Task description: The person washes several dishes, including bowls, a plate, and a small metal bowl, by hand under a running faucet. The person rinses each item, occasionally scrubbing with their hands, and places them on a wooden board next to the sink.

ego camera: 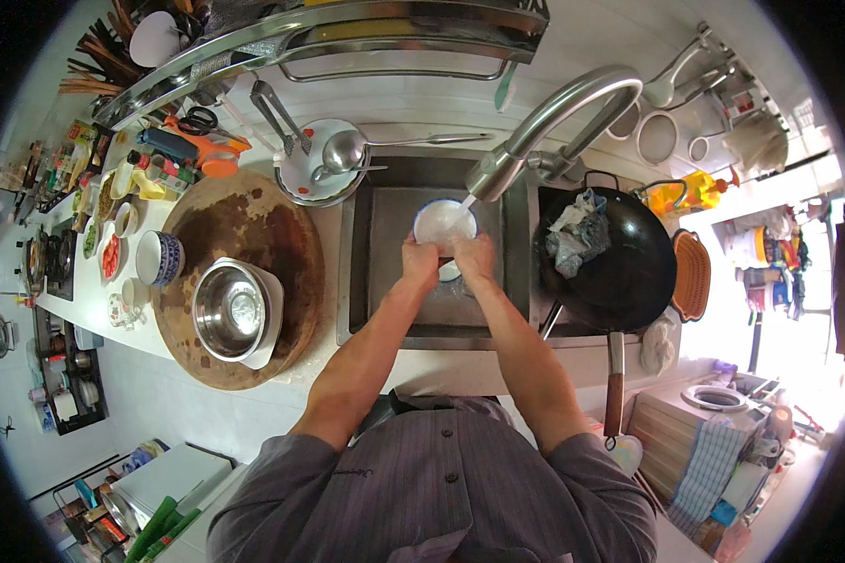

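Note:
Both of my hands hold a white bowl with a blue rim (436, 217) over the sink. My left hand (420, 262) grips its near left side, and my right hand (474, 257) grips its near right side. Water runs from the steel faucet (494, 174) into the bowl and splashes inside it. Below my hands, a small white dish or bowl (449, 271) shows partly in the steel sink (394, 310); my wrists and the held bowl hide some of it.
A black wok (641, 260) holding a grey rag (579, 236) stands right of the sink. Leftward, a round wooden chopping board (303, 281) carries a steel bowl (229, 310). Behind it, a plate (303, 165) holds a ladle (343, 151) and tongs (278, 112). Stacked patterned bowls (160, 258) stand farther left.

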Available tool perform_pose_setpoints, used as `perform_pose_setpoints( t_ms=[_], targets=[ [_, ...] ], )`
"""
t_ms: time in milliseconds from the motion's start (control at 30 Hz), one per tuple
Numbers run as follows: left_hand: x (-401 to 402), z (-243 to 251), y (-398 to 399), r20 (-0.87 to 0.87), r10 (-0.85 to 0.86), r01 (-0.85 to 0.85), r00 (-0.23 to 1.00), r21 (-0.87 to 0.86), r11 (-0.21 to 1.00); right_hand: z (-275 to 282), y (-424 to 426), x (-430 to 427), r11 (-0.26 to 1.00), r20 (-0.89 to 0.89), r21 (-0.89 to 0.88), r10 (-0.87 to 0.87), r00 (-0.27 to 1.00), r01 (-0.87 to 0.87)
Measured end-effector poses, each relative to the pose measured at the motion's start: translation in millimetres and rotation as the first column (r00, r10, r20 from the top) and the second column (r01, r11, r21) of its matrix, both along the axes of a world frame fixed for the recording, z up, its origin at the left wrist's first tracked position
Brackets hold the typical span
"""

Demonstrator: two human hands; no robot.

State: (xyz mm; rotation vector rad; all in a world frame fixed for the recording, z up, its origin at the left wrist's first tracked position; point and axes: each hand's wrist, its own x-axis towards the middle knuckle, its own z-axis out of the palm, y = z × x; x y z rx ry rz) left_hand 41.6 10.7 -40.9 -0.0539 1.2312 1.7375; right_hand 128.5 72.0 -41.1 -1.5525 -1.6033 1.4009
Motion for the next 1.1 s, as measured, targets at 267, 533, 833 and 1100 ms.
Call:
perform_pose_setpoints(
  t_ms=[267, 533, 833, 1100],
  targets=[
    [14.4, 1.5, 18.9, -0.036, -0.237, 0.207, 0.971, -0.372, 0.905, 50.8, 35.2, 14.1, 0.938, 0.544, 0.037, 0.271, 0.794, -0.345],
    [-23.8, -2.5, 15.1, -0.676, -0.577, -0.003, 0.459, -0.651, 0.759, -2.7, 8.6, 42.9, 0.800, -0.287, -0.568, 0.025, 0.958, -0.191],
    [-32.6, 15.3, -36.4, -0.650, -0.399, 0.194, 0.647, -0.366, 0.910, -26.9, -35.5, -0.3, 0.786, -0.333, -0.608, -0.125, 0.934, -0.112],
    [-48.4, -0.4, -18.9, -0.070, -0.340, 0.319, 0.938, -0.210, 0.924, 35.6, 13.0, 0.0, 0.938, 0.188, 0.034, 0.334, 0.924, -0.346]
  ],
)
